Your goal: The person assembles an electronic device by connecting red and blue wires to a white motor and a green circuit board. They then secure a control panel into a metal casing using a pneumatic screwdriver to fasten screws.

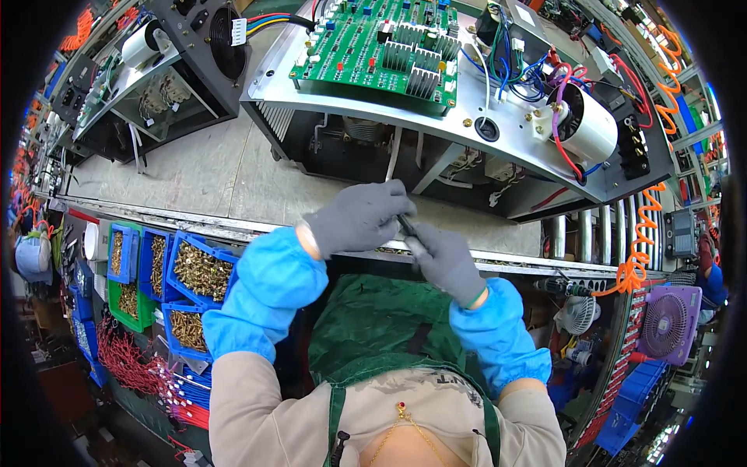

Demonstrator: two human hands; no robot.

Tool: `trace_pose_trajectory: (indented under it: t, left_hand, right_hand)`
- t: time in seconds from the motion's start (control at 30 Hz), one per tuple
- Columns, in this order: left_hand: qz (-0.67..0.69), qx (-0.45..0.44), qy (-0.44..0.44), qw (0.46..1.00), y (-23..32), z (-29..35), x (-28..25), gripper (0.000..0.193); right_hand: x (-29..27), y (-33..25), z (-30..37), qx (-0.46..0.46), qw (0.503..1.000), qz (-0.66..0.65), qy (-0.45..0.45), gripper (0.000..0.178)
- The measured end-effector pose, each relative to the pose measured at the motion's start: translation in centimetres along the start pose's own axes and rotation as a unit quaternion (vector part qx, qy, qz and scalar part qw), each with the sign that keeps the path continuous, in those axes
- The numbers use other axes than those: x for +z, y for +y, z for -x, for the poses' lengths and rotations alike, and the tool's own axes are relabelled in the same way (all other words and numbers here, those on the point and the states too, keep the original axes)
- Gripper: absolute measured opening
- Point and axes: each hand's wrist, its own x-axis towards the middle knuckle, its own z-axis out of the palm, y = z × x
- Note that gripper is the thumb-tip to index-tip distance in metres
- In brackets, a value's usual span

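My left hand (358, 218), in a grey glove, is closed in front of the open side of a metal equipment chassis (268, 117). A pale cable (394, 152) hangs out of the chassis down to its fingertips and seems to be gripped there. Just to the right, my right hand (445, 261), gloved alike, is closed around a small dark slim object (406, 227) whose kind I cannot make out. That object reaches up to the left hand's fingers. A green circuit board (358, 54) with heat sinks lies on top of the chassis.
A second chassis (210, 105) stands at the left on the bench (210, 183). Blue bins (204, 268) of brass-coloured fasteners sit at the lower left, beside red wire bundles (128, 358). Metal rollers (585, 237), a coiled orange hose (642, 241) and a purple fan (668, 325) are at the right.
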Motion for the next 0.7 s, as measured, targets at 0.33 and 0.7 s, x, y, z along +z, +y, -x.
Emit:
trace_pose_trajectory:
  t: [0.33, 0.7]
  left_hand:
    - [-0.134, -0.112, 0.2, 0.964, -4.7, 0.8, 0.3, 0.029]
    - [-0.063, -0.065, 0.229, 0.969, -6.4, -0.9, 3.1, 0.034]
  right_hand:
    - [-0.2, 8.1, -6.1, -0.085, 0.948, 0.174, 0.251, 0.02]
    - [0.5, 8.7, -8.4, 0.011, 0.946, 0.267, 0.183, 0.016]
